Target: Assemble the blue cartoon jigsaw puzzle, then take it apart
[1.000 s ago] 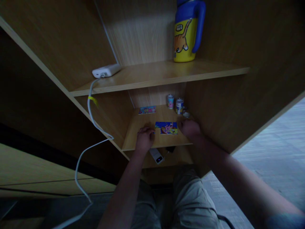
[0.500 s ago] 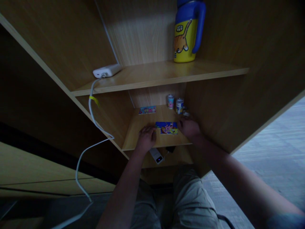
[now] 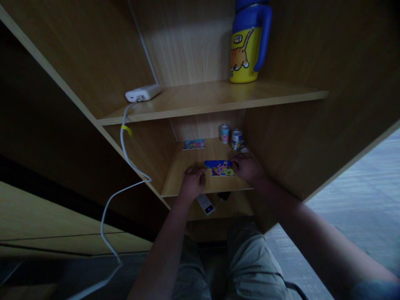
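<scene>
A blue picture card (image 3: pixel 222 167) with yellow and pink cartoon figures lies flat on the middle shelf, its lower-left corner uneven. My left hand (image 3: pixel 193 181) is beside that corner, fingers curled and the tips drawn together at the card's edge; whatever is between them is too small to name. At the upper-right edge of the card, my right hand (image 3: pixel 246 167) rests with fingers stretched out and slightly apart, the tips touching it. Farther back on the shelf lies a second cartoon card (image 3: pixel 194 144).
Behind my right hand stand a small pink-and-blue can (image 3: pixel 224 133), another can (image 3: pixel 236 139) and low metallic round things (image 3: pixel 244 148). The shelf above (image 3: pixel 200 100) holds a blue-yellow mug (image 3: pixel 246 50) and a white charger (image 3: pixel 143 93) with a hanging cable (image 3: pixel 104 225). Below lies a white device (image 3: pixel 205 204).
My right hand's fingers have stretched a little to the left, onto the card's upper-right corner. My left hand stays at the lower-left corner with slight finger movement. The whole view has shifted slightly.
</scene>
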